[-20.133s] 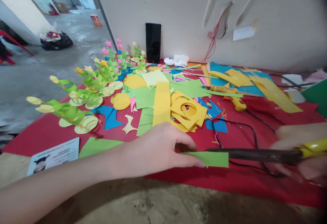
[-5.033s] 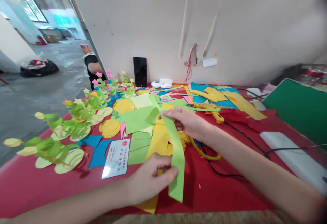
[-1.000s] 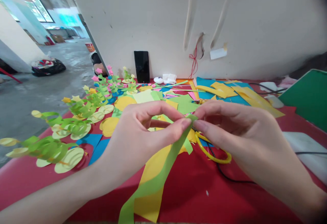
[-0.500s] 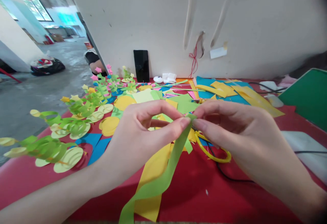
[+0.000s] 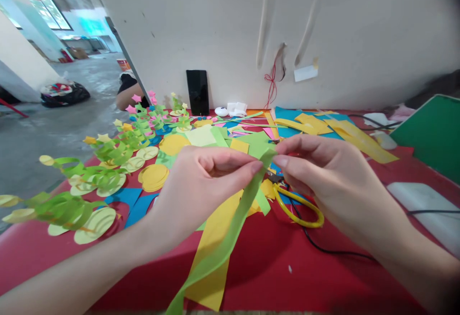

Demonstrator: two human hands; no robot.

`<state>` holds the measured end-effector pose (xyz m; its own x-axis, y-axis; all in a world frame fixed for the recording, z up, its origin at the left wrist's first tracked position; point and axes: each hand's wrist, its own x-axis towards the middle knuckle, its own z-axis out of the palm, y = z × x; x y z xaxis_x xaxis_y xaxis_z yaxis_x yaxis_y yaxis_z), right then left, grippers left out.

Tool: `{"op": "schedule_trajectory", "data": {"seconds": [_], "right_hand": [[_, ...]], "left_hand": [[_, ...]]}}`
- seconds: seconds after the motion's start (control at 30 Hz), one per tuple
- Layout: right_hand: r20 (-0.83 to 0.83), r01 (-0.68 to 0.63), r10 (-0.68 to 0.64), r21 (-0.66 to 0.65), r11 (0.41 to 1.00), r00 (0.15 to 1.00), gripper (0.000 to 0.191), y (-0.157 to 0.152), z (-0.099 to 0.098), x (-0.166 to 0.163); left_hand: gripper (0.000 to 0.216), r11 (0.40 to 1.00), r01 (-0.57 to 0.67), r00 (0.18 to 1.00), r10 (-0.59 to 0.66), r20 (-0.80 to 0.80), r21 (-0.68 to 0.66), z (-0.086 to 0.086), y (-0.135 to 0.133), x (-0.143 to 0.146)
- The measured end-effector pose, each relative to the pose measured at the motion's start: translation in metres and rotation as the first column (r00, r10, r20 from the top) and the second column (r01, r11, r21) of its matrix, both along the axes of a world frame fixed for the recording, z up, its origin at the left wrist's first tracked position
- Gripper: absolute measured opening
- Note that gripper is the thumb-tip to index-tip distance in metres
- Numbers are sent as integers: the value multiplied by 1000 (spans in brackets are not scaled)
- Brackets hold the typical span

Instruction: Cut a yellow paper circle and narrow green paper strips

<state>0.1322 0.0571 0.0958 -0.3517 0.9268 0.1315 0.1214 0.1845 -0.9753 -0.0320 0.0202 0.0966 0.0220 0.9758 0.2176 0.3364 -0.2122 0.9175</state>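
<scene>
Green strip runs out of view

The bottom edge cuts off its lower end. The tips of the yellow-handled scissors are hidden. The panel mostly hides a person. The right edge crops the green board.

Your left hand and right hand pinch a green paper strip near its upper end; yellow-handled scissors lie close by on the red surface.
</scene>
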Motion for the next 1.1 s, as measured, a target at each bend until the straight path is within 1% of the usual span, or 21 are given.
{"op": "schedule_trajectory", "data": {"seconds": [0.13,0.23,0.33,0.43,0.53,0.6,0.67,0.73,0.77,0.8,0.83,0.87,0.93,1.0,1.07,1.1], "right_hand": [[32,-49,49,-17,999,998,7,7,-2,2],[141,-164,170,-48,985,975,9,14,-2,5],[271,-334,327,-21,942,905,11,18,-1,6],[329,-460,423,42,887,845,13,19,0,5],[354,-510,458,64,858,815,14,22,1,8],[382,-524,472,39,851,795,15,29,1,13],[385,-486,447,7,874,808,16,38,1,20],[352,-380,346,28,925,869,17,47,1,27],[341,-328,293,49,943,893,18,49,1,29],[343,-306,267,64,950,901,19,50,1,29],[363,-320,275,70,945,890,19,49,1,29],[397,-364,311,66,929,864,18,48,1,26],[455,-491,418,50,870,787,18,42,0,20],[472,-566,483,43,823,738,19,37,-2,14],[449,-581,514,16,813,731,20,34,-3,12],[433,-575,517,4,818,738,20,34,-4,11]], "left_hand": [[8,993,25,1000,-26,-8,-116,1,6,-2],[12,973,69,997,-73,-8,-221,0,10,-5],[14,921,187,982,-179,53,-341,-4,12,-7],[12,857,286,958,-264,111,-429,-7,12,-7],[12,830,343,939,-308,151,-441,-9,13,-6],[13,820,373,928,-327,180,-435,-10,16,-6],[13,811,386,922,-330,200,-440,-12,19,-7],[12,808,382,924,-315,218,-450,-14,21,-7],[12,807,377,925,-307,222,-454,-15,21,-8],[12,809,374,926,-303,224,-453,-16,21,-8],[12,812,371,928,-303,219,-451,-17,21,-8],[13,816,365,930,-303,207,-448,-17,21,-8],[15,822,353,935,-306,177,-446,-18,20,-8],[18,821,354,935,-314,163,-449,-18,20,-8],[20,810,368,930,-325,172,-457,-17,21,-7],[20,803,377,926,-330,181,-462,-16,21,-7]]}}
